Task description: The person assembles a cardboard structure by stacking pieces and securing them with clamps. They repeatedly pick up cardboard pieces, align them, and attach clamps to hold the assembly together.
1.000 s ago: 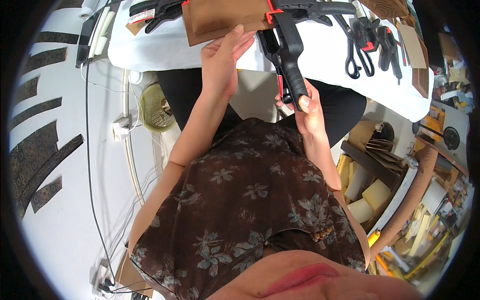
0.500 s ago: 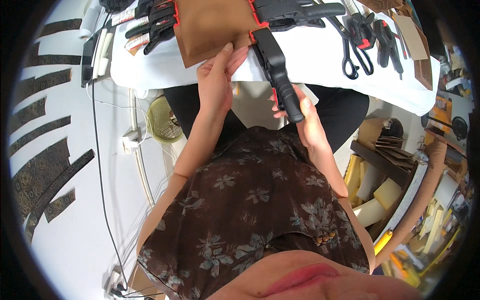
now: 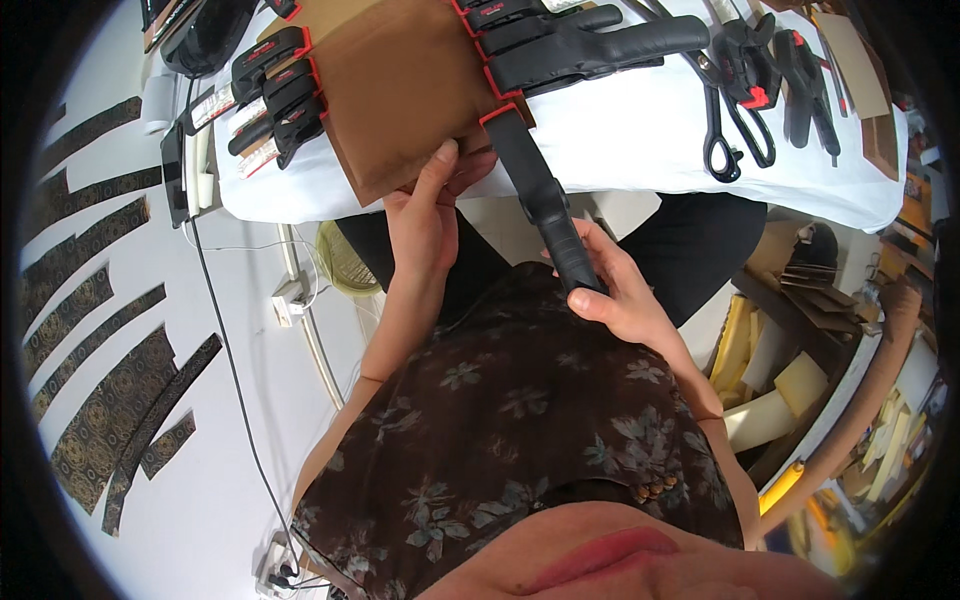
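1. Nearest to us, our right hand [image 3: 620, 295] is wrapped round the long black plastic handle of a spring clamp [image 3: 548, 215]; the fingers are curled shut on the grip, with the thumb lying along its lower end.
2. This black clamp runs up from the hand to the near edge of the table, where its red-tipped head bites on the lower right corner of a flat brown leather panel [image 3: 405, 85].
3. Our left hand [image 3: 430, 215] is just beside it, on the left, at the panel's near corner. The thumb is on top of the leather and the other fingers are tucked beneath, so the hand pinches the corner.
4. The brown panel lies on a white-covered worktable [image 3: 620, 140], with its near corner jutting past the table's edge above our lap.
5. Along the panel's left side we see a row of black spring clamps with red tips [image 3: 270, 95], and more black clamps [image 3: 575, 45] grip its right side.
6. Further right on the table lie black-handled scissors [image 3: 715, 130] and further black and red clamps [image 3: 775, 70].
7. On the pale floor at our left lie dark patterned fabric strips [image 3: 90, 300].
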